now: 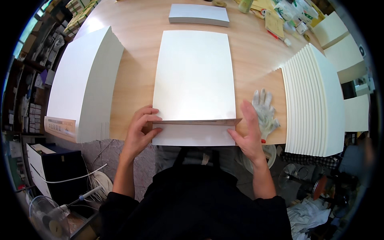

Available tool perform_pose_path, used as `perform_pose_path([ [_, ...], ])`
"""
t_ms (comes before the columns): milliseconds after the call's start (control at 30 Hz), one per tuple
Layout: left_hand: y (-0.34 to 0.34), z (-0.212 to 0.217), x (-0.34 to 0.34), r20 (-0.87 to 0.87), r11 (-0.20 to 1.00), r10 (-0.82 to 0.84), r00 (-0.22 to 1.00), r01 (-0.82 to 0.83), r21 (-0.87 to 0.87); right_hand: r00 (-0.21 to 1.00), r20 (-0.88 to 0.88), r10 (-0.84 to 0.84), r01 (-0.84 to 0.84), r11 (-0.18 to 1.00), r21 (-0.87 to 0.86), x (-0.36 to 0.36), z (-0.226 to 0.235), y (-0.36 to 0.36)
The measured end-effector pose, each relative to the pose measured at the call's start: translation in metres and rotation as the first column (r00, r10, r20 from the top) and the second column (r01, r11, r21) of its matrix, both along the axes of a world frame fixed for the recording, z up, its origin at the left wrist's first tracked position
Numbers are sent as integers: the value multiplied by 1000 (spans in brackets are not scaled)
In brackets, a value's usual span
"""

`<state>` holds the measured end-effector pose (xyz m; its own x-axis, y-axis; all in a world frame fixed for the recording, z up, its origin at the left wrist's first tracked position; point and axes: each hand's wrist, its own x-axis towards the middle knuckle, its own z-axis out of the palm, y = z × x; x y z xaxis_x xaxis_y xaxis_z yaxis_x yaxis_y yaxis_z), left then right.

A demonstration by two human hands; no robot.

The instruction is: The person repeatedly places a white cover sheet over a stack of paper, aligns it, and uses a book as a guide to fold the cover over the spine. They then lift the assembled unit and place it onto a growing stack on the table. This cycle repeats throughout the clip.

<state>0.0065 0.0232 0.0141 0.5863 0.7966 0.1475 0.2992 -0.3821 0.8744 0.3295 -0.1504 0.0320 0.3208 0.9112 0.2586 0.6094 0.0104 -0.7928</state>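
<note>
In front of me lies a large white sheet, with a narrower white strip along its near edge. A thin brown printed band shows between the two. My left hand is closed at the left edge, bent fingers on the large sheet and thumb on the near strip. My right hand is open at the right end of the band, its fingers stretched upward and its thumb touching the strip. What lies beneath the sheet is hidden.
A tall white paper stack stands at left, a layered stack at right. A work glove lies beside my right hand. A smaller white stack sits at the far side, with packets and plastic bags at far right.
</note>
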Motion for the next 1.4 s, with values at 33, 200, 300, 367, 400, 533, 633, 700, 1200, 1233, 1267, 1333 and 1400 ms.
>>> perform_pose_path([
  [33,-2,-2,-1,9,1000,-6,1000,6,-27,1000,3,-24,24,1000,7,-3,0,3],
  [200,-5,-12,-7,56,995,-22,998,27,-101,992,115,46,-46,999,-2,2,-15,-7],
  [300,-1,-12,-10,-2,997,-74,997,75,9,974,205,95,-91,995,-31,2,-22,-15],
  [367,-2,-9,-8,-17,997,-80,997,80,20,981,184,56,-48,998,-46,-3,-26,-17],
  [400,-1,-7,-7,-25,996,-82,996,83,33,980,193,52,-46,998,-36,-4,-25,-16],
  [533,-4,-2,-10,-83,995,-68,994,73,61,972,233,22,-20,1000,-11,-6,-19,-16],
  [633,-17,0,-11,-157,979,74,985,-42,200,983,168,-76,81,996,-26,-15,-20,-25],
  [700,-26,-10,-16,-160,957,180,971,-135,257,983,150,-104,112,993,-47,-17,-22,-29],
  [1200,-37,-18,-14,-133,948,227,965,-188,255,976,201,-83,87,996,-10,-14,-32,-34],
  [1233,-37,-19,-15,-135,949,225,965,-185,255,976,202,-80,84,996,-9,-14,-32,-33],
  [1267,-37,-19,-16,-137,949,222,965,-182,256,976,203,-77,81,997,-7,-14,-31,-33],
  [1333,-37,-18,-16,-141,952,215,966,-175,252,974,209,-86,88,996,-3,-14,-33,-33],
  [1400,-36,-16,-15,-143,954,209,967,-169,247,973,212,-90,92,996,1,-14,-34,-33],
])
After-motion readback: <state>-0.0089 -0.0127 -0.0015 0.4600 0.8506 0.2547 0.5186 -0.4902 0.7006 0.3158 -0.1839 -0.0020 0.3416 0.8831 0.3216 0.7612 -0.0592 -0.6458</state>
